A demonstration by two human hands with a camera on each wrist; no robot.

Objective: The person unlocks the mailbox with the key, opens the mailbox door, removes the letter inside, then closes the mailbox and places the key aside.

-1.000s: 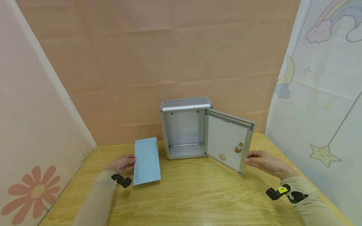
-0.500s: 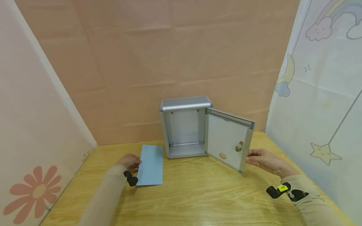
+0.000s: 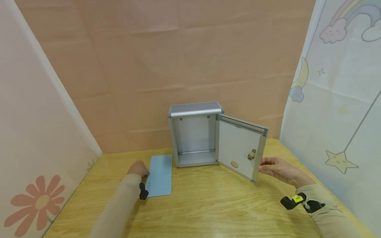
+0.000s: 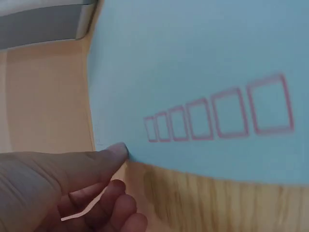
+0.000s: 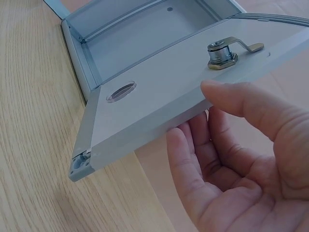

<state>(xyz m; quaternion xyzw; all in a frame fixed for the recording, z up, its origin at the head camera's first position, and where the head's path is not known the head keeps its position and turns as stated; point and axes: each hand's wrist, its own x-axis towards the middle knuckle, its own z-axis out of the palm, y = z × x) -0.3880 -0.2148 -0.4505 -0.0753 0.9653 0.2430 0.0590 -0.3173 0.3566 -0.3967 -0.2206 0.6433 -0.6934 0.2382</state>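
A light blue envelope [image 3: 160,175] lies low over the table, left of the box. My left hand [image 3: 138,168] pinches its left edge, and in the left wrist view the thumb [image 4: 99,164] presses on the paper beside a row of red printed boxes. A grey metal letter box [image 3: 194,107] stands upright with its door [image 3: 236,142] swung out to the right. My right hand [image 3: 279,170] holds the door's outer edge between thumb and fingers. On the door's inner face, a cam lock [image 5: 222,54] sits near that thumb.
The wooden table [image 3: 193,205] carries everything. An orange backdrop [image 3: 134,72] rises close behind the box. Printed side panels stand left and right, one with a flower [image 3: 40,201], the other with a star [image 3: 340,161].
My left hand has moved right and brought the envelope down toward the table, from tilted up to nearly flat. The right hand and the door have stayed in place.
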